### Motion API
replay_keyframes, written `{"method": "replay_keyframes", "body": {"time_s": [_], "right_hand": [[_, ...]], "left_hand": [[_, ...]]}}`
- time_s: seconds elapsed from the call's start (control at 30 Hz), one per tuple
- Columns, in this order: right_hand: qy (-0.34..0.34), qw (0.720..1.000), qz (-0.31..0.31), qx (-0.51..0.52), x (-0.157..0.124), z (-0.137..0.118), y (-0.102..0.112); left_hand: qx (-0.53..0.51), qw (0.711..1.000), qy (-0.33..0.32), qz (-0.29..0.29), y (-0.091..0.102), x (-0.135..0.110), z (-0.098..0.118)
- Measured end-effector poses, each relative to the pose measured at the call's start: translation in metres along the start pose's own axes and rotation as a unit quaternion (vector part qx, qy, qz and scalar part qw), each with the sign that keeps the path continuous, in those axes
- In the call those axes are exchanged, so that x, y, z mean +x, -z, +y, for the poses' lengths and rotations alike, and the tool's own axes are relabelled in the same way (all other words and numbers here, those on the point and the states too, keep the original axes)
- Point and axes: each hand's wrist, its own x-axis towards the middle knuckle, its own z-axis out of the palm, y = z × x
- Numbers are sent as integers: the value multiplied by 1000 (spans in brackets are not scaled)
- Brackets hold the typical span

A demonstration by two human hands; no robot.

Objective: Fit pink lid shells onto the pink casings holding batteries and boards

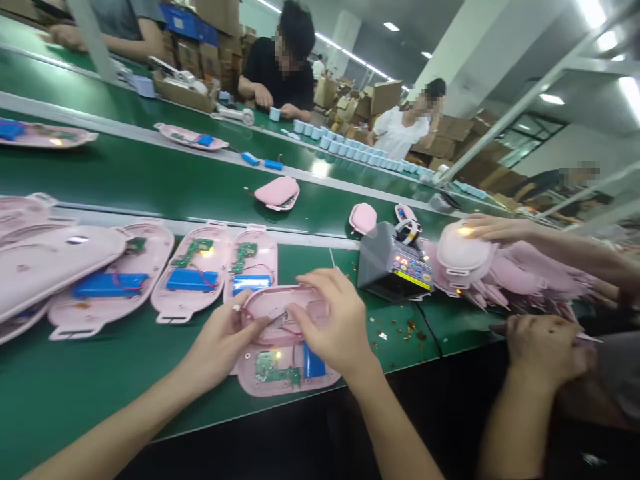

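Pinching a pink cover [260, 307] at the left edge with left hand [220, 340], clasping the right side with right hand [337, 317], at the far edge of a pink shell [280, 392] on the counter [125, 387]. Already loaded with battery [314, 361] and circuit board [267, 367]; not yet closed.
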Motion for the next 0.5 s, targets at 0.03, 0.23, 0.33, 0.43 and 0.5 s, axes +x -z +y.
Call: {"method": "replay_keyframes", "body": {"time_s": [0.03,0.23,0.33,0.43,0.5], "right_hand": [[-68,992,93,43,-11,10,9],[-380,854,309,174,-56,94,57],[-378,861,289,180,-50,112,64],[-354,869,298,175,-46,111,70],[-339,874,298,181,-49,105,72]], "left_hand": [[16,1000,9,9,1,1,0],[137,990,22,27,2,2,-2],[146,989,7,35,1,3,-2],[139,990,16,33,0,3,-1],[125,991,10,41,-1,2,-1]]}}
